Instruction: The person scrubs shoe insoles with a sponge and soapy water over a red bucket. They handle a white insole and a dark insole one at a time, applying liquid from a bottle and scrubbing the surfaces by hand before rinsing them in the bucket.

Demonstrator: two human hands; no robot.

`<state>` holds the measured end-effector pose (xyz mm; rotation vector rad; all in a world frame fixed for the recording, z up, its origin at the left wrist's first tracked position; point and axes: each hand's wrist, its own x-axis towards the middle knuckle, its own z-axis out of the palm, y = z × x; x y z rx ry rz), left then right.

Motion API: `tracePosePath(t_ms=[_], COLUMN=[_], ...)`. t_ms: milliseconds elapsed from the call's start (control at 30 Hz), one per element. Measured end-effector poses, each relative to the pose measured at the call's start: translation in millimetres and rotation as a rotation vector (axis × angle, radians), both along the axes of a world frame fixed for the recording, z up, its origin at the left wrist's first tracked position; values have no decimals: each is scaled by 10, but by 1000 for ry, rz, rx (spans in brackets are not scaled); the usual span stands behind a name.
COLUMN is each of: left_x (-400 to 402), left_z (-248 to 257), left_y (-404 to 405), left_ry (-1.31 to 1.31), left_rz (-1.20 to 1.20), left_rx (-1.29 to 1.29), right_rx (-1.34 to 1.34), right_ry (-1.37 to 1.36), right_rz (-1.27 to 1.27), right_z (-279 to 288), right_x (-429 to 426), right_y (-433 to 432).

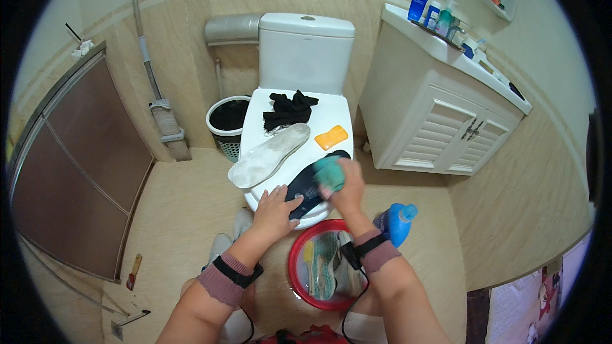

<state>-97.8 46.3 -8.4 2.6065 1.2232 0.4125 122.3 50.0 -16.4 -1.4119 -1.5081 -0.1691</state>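
Note:
A dark blue shoe insole [302, 184] lies slantwise on the white closed toilet lid [330, 110]. My left hand [272, 212] presses on its lower end, fingers spread. My right hand [351, 184] grips a green scrubbing brush [329, 173], slightly blurred, against the upper half of the insole. To the left rests a whitish insole [270, 155]. An orange bar of soap [331, 137] sits above the dark insole, and a bunched black cloth [289, 109] is farther back on the lid.
Below the lid, a red-rimmed basin [292, 260] holds water and shoes. A blue bottle [397, 224] stands right of it. A waste bin [229, 122] is left of the toilet, a white vanity cabinet [430, 124] to the right. A red-tipped brush [134, 271] lies on the floor.

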Motion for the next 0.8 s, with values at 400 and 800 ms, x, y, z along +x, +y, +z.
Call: tracePosePath(t_ms=[400, 800], left_x=[30, 26], left_z=[-51, 29], left_y=[-133, -194], left_ry=[28, 53], left_rz=[38, 77], left_rx=[75, 19], right_rx=[-10, -18], right_ry=[6, 8], right_rz=[-81, -163], right_z=[-32, 38], right_x=[138, 278], right_y=[115, 123])
